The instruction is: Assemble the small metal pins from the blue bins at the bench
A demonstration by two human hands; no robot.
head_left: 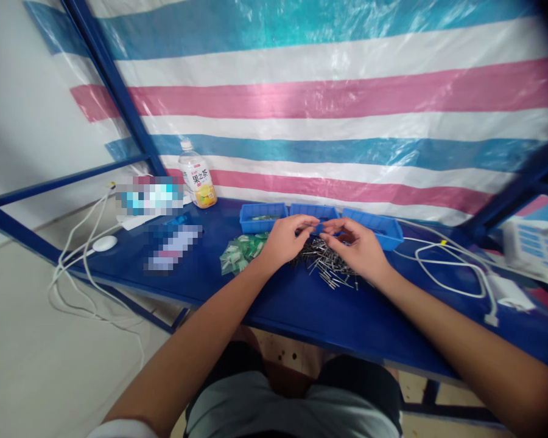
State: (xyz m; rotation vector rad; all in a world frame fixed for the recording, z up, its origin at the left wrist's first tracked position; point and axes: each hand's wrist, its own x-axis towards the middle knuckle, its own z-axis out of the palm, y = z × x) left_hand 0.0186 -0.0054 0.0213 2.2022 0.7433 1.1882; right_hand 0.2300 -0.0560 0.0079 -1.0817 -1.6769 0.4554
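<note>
My left hand (287, 238) and my right hand (354, 243) meet over a heap of thin metal pins (326, 264) on the blue table (301, 304). The fingertips of both hands are pinched together, closed on a small part I cannot make out. A pile of small green pieces (240, 252) lies just left of my left hand. Three blue trays (260, 217) stand in a row right behind my hands.
A juice bottle (197, 176) stands at the back left beside blurred packages (150, 196). White cables (442, 267) with a charger (509, 292) lie at the right; another white cable (80, 243) hangs off the left edge. A striped tarp (329, 97) hangs behind.
</note>
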